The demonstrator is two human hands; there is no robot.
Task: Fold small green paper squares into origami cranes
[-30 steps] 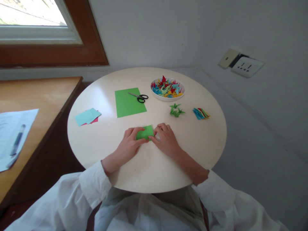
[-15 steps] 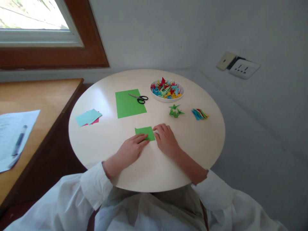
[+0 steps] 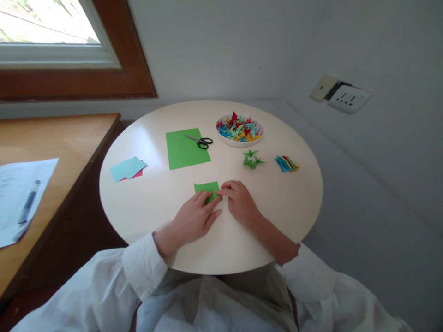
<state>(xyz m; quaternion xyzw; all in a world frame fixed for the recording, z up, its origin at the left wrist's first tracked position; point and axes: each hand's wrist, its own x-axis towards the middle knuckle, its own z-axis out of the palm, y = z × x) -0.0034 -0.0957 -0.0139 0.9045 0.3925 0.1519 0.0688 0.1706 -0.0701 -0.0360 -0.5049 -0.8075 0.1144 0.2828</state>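
Apparently for steadiness, the left hand (image 3: pixel 195 215), fingers extended and unclosed, presses the small green paper (image 3: pixel 207 186) onto the pale round counter (image 3: pixel 138 203); the right hand (image 3: pixel 239 200) meets the paper's right edge, any pinch indiscernible. Beyond, black-handled scissors (image 3: pixel 203 144) overlap a smooth green sheet (image 3: pixel 185 150), perhaps weighting it; a shallow white dish (image 3: pixel 232 141) gathers spiky folded-paper cranes (image 3: pixel 238 133).
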